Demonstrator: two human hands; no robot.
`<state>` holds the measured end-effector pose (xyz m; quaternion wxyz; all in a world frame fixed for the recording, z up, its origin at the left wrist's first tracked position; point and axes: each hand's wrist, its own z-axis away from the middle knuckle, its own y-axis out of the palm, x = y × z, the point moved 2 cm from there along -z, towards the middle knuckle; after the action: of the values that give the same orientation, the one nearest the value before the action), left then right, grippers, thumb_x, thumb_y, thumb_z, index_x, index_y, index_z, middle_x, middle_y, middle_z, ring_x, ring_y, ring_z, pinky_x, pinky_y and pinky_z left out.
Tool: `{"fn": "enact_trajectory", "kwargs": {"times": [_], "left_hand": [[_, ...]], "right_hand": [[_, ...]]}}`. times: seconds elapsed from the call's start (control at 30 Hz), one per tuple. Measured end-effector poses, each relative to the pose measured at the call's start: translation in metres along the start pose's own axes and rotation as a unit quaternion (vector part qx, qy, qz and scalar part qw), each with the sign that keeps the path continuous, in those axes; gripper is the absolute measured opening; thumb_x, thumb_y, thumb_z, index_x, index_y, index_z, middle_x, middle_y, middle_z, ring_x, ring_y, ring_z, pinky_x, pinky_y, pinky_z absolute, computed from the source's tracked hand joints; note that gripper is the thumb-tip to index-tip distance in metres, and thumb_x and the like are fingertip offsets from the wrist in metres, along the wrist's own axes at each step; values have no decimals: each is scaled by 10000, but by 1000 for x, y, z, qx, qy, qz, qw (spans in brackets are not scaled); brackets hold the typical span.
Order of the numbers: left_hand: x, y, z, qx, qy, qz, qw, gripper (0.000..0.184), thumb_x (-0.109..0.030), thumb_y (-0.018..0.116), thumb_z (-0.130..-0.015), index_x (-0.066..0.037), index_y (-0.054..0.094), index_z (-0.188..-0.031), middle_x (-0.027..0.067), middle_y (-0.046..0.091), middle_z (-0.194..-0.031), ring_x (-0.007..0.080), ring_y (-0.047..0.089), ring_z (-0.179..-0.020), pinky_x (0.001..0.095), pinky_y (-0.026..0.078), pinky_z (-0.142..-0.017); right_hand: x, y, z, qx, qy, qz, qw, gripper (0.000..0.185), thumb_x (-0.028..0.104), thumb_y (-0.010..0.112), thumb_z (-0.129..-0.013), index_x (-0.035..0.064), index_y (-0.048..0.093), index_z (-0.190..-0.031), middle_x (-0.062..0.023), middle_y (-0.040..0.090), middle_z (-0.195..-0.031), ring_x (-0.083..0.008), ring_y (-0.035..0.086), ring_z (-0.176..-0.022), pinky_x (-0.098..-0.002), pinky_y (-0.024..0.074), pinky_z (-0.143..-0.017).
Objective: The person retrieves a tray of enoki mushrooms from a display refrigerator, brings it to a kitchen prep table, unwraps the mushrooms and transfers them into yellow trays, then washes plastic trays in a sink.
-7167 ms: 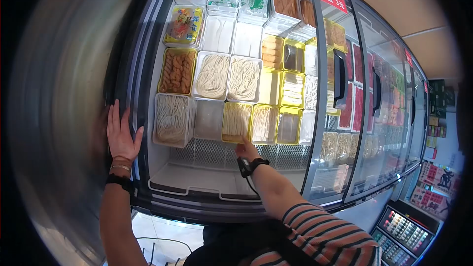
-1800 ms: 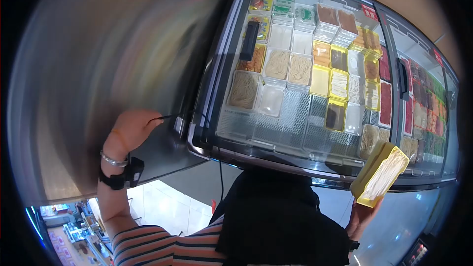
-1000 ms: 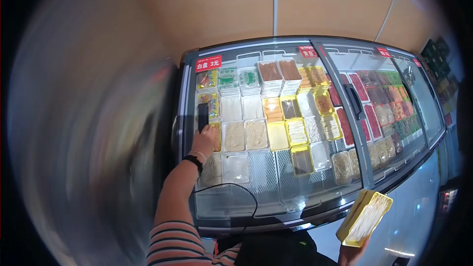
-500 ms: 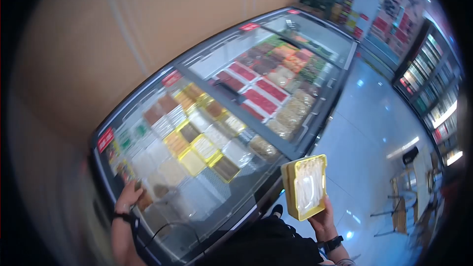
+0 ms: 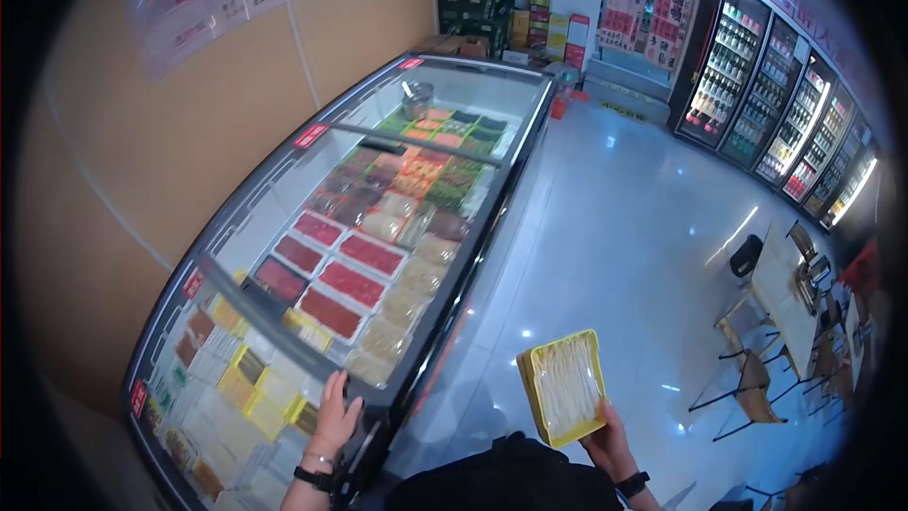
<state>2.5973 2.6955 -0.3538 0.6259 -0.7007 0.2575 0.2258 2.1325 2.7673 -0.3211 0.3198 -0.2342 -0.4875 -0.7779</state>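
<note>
My right hand (image 5: 608, 442) grips a yellow tray (image 5: 566, 388) by its lower right edge. Pale, thin strips lie in it under clear wrap; a second tray seems to be stacked beneath. The tray is held over the floor, beside the chest freezer (image 5: 430, 341). My left hand (image 5: 331, 424) rests with fingers spread on the freezer's near edge, where a dark lid bar (image 5: 274, 317) ends. It holds nothing. Below the glass lie red meat trays (image 5: 352, 286), bagged noodle-like food (image 5: 402, 308) and yellow trays (image 5: 268, 407).
Drink fridges (image 5: 757, 85) line the right wall. A table (image 5: 790, 293) and wooden chairs (image 5: 752, 393) stand at the right. Stacked boxes (image 5: 478, 14) fill the far corner behind the freezer. A metal container (image 5: 417, 101) sits at the freezer's far end.
My left hand has moved from packages at the freezer's near left corner to its near edge by the lid bar. The view has turned; my right hand still holds the yellow tray.
</note>
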Motion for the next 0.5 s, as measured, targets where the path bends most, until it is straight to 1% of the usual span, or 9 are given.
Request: {"fn": "enact_trajectory", "kwargs": {"times": [0.03, 0.1, 0.13, 0.17, 0.23, 0.37, 0.43, 0.47, 0.5], "left_hand": [[-7, 24, -27, -3, 4, 1, 1000, 566, -198, 609, -841, -68, 397, -1349, 221, 379, -1377, 373, 368, -1275, 434, 303, -1056], [-16, 60, -76, 32, -52, -159, 985, 626, -335, 568, -861, -86, 345, -1391, 233, 258, -1455, 417, 262, -1331, 467, 214, -1098], [-16, 77, -102, 94, -125, -134, 979, 684, -430, 539, -858, -94, 319, -1412, 249, 196, -1481, 460, 197, -1347, 492, 166, -1112], [-26, 85, -118, 92, -122, -133, 979, 684, -430, 539, -858, -94, 319, -1412, 249, 196, -1481, 460, 197, -1347, 492, 166, -1112], [-41, 99, -139, 120, -201, -196, 952, 735, -456, 542, -850, -67, 293, -1422, 284, 165, -1480, 486, 162, -1350, 485, 154, -1120], [-30, 103, -134, 104, -167, -238, 951, 771, -472, 546, -841, 1, 303, -1400, 356, 181, -1438, 503, 162, -1341, 479, 141, -1125], [-29, 103, -144, 97, -221, -192, 951, 746, -460, 557, -833, 3, 343, -1376, 348, 225, -1421, 504, 202, -1321, 484, 163, -1116], [-15, 107, -140, 76, -166, -290, 939, 662, -384, 570, -836, -37, 382, -1368, 284, 315, -1401, 420, 299, -1303, 461, 283, -1052], [-50, 106, -172, 44, -107, -380, 918, 590, -307, 583, -840, -78, 421, -1359, 220, 405, -1382, 337, 395, -1284, 439, 403, -988]], "right_hand": [[20, -16, -14, 3, -5, 0, 1000, 524, 396, 539, -899, 62, 436, -1289, -85, 535, -1261, -229, 545, -1133, -391, 461, -942], [58, -38, -42, 48, 14, -33, 998, 549, 392, 548, -896, 56, 413, -1309, -97, 517, -1288, -242, 522, -1167, -397, 448, -961], [75, -40, -55, 25, -6, -46, 999, 569, 374, 567, -888, 56, 394, -1326, -106, 504, -1308, -254, 521, -1174, -408, 448, -964], [90, -45, -72, 26, -9, -46, 999, 569, 374, 567, -888, 56, 394, -1326, -106, 504, -1308, -254, 521, -1174, -408, 448, -964], [118, -59, -110, 24, -32, -88, 995, 577, 355, 579, -884, 54, 385, -1336, -112, 494, -1320, -256, 511, -1190, -420, 434, -980], [169, -69, -205, -2, -36, -87, 996, 591, 385, 555, -886, 56, 376, -1343, -114, 483, -1331, -258, 492, -1212, -425, 414, -1004], [195, -89, -263, -12, -27, -83, 996, 581, 369, 566, -886, 55, 381, -1340, -115, 491, -1323, -257, 503, -1200, -424, 430, -987], [210, -94, -292, -13, -22, -72, 997, 571, 352, 577, -887, 55, 387, -1336, -115, 499, -1314, -256, 514, -1189, -424, 447, -971], [233, -91, -321, -11, -32, -74, 997, 571, 352, 577, -887, 55, 387, -1336, -115, 499, -1314, -256, 514, -1189, -424, 447, -971]]}}
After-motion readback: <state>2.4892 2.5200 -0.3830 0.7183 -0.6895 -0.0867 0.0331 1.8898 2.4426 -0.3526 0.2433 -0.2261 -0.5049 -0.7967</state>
